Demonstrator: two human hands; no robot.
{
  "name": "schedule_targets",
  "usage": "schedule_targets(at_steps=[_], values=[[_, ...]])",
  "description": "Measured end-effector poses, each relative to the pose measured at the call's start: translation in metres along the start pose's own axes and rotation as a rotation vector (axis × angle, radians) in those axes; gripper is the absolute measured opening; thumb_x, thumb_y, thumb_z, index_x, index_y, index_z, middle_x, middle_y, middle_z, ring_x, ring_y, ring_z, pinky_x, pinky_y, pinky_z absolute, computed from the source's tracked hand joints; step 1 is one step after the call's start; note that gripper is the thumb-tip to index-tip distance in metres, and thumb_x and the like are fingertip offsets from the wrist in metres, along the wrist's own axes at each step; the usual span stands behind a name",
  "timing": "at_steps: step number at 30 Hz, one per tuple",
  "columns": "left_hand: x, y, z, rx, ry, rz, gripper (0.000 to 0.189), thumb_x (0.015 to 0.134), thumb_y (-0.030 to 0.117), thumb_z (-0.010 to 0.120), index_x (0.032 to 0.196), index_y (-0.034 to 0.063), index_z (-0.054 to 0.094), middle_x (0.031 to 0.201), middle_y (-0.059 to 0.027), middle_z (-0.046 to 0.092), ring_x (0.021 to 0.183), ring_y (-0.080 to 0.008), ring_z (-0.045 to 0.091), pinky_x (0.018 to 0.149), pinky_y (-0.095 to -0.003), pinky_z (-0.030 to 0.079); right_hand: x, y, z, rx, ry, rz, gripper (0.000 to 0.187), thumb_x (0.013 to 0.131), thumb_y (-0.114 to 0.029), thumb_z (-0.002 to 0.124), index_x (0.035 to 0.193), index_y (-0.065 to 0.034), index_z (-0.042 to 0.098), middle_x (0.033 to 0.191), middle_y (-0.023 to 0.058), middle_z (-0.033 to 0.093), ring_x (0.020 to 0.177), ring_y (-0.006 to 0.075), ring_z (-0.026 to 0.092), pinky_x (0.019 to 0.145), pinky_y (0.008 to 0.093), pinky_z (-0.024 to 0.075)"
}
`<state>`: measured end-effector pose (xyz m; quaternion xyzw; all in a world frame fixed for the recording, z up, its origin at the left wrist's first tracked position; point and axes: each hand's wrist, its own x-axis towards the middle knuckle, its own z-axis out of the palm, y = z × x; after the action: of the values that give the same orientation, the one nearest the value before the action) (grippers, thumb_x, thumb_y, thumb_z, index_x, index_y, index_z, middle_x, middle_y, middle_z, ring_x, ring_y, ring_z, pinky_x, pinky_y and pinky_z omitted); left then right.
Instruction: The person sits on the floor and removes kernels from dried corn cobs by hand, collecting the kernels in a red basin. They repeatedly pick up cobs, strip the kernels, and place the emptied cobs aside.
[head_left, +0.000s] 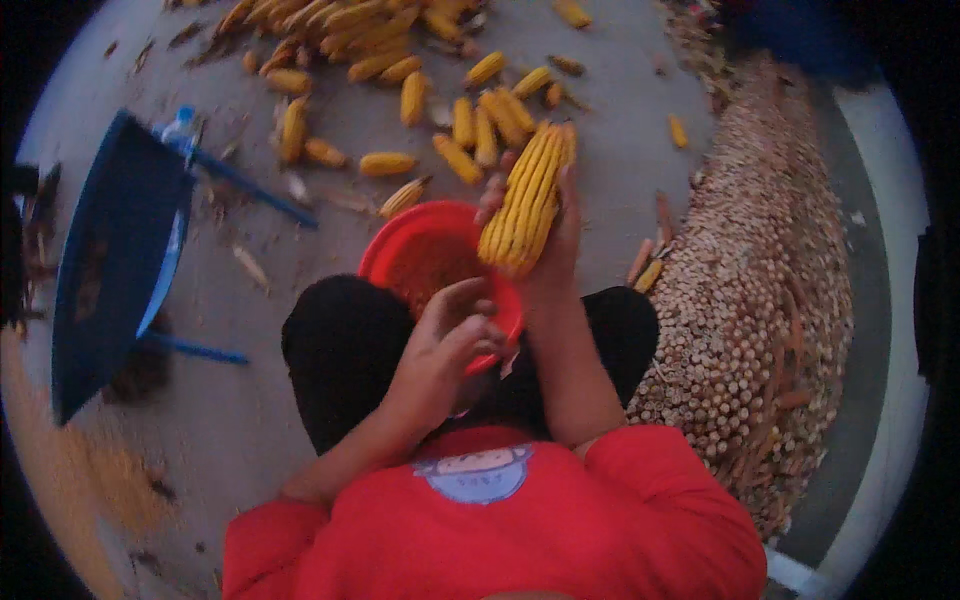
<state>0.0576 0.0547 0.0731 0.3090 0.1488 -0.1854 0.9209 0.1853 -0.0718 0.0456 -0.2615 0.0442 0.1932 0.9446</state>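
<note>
Raised above the right side of a red plastic basin (379, 247) is a large ear of dried yellow corn (523, 202). My right hand (559, 232) grips it, the fingers wrapping around from behind and the thumb side at the right. Lower down, over the near part of the basin, my left hand (457, 330) has loosely bent fingers and nothing visible in it. The basin sits between my knees, partly covered by both hands; loose material lies inside, too blurred to make out fully.
Ahead lie scattered corn ears (484, 135) and a heap of more ears (360, 26). A long bank of stacked corncobs (735, 360) runs along the right. Left, a blue stool-like piece (112, 285) lies tipped, near a bottle (178, 131). Yellow grain (112, 480) covers the floor lower left.
</note>
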Motion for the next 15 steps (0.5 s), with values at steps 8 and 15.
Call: schedule_targets(at_steps=[8,15], values=[[-0.017,-0.038,0.011,-0.003,-0.07,-0.149,0.036,0.097,0.017,0.039,0.126,-0.0035,0.041,0.113,-0.0118,0.055,0.1,-0.0181,0.056,0.085,-0.0296,0.046,-0.099,-0.002,0.002,-0.063,0.204,-0.148,0.053,0.094,-0.047,0.039,0.128,-0.0062,0.038,0.097,0.0149,0.057,0.085,0.0269,0.06,0.076,0.0401,0.0513],[-0.025,-0.051,0.016,0.296,-0.031,-0.124,0.04,0.091,0.018,0.049,0.124,-0.0036,0.043,0.108,-0.009,0.056,0.089,-0.0153,0.057,0.078,-0.0259,0.047,-0.133,0.0,-0.009,-0.071,0.232,-0.129,0.054,0.095,-0.042,0.042,0.139,-0.0131,0.028,0.102,0.0138,0.056,0.093,0.0261,0.058,0.082,0.0394,0.0494]])
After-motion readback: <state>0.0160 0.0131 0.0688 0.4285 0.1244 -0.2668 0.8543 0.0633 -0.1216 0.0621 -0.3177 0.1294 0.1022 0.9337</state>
